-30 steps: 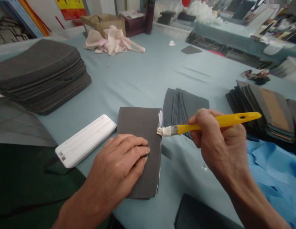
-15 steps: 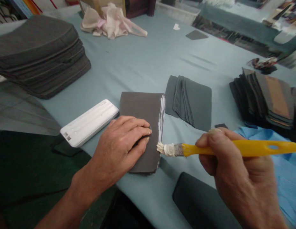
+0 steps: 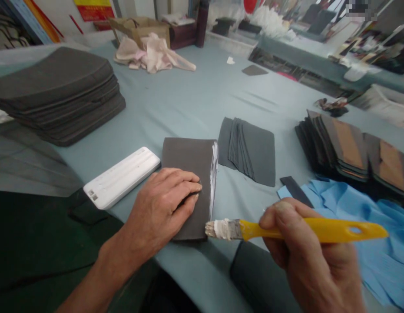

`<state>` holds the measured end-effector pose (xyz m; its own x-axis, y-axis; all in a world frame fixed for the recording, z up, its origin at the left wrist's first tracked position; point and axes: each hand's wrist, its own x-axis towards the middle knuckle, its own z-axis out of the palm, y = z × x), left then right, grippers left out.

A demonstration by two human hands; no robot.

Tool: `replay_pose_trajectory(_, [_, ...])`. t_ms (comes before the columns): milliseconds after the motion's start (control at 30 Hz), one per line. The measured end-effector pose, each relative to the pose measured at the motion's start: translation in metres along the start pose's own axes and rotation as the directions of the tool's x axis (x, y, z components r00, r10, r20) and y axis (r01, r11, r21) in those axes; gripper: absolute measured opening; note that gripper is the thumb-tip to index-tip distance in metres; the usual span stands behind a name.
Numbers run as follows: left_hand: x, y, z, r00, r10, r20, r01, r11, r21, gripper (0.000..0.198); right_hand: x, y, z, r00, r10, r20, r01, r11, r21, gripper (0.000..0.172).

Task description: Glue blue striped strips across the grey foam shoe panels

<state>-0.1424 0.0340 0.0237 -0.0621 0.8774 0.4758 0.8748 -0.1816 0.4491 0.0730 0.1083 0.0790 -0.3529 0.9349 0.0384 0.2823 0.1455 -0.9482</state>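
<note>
My left hand (image 3: 167,200) lies over a dark grey stack of sheets (image 3: 189,152), fingers stretched and pressing on its top. White paste streaks run along the stack's right edge. In my right hand (image 3: 306,248) is a paintbrush (image 3: 280,229) with a yellow handle, gripped between thumb and fingers. Its bristles are coated in white and touch the right edge near the stack's front corner. Just right of the stack, several dark grey pieces (image 3: 260,152) lie fanned out. A white oblong device (image 3: 124,176) rests to the left of my left hand.
A tall pile of dark panels (image 3: 58,95) stands at the left. Pale cloth (image 3: 153,54) and a cardboard box (image 3: 141,30) lie behind. On the right are dark stacks with brown strips (image 3: 345,139) and blue sheeting (image 3: 339,200). A dark padded piece (image 3: 257,278) is in front.
The brush has moved down along the stack's right edge, toward its front corner. My left hand stays on the stack. The head view has tilted up, showing more of the background.
</note>
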Motion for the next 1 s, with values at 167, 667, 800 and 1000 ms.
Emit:
replay_pose_trajectory(167, [0.0, -0.003, 0.001, 1.0, 0.029, -0.012, -0.028, 0.999, 0.02, 0.018, 0.029, 0.006, 0.01, 0.988, -0.123, -0.09, 0.129, 0.99, 0.061, 0.046])
replay_pose_trajectory(667, [-0.013, 0.061, 0.004, 0.986, -0.164, 0.013, 0.16, 0.977, 0.138, 0.034, 0.076, -0.027, 0.045, 0.958, -0.253, -0.137, 0.266, 0.96, 0.086, 0.038])
replay_pose_trajectory(800, [-0.022, 0.062, 0.019, 0.979, -0.193, -0.06, 0.199, 0.972, 0.123, 0.035, 0.084, -0.028, 0.069, 0.964, -0.266, -0.005, 0.266, 0.959, 0.097, 0.048])
replay_pose_trajectory(1000, [-0.026, 0.055, 0.036, 0.956, -0.169, -0.239, 0.204, 0.97, 0.131, 0.028, 0.101, -0.026, 0.097, 0.967, -0.252, 0.041, 0.248, 0.965, 0.089, 0.05])
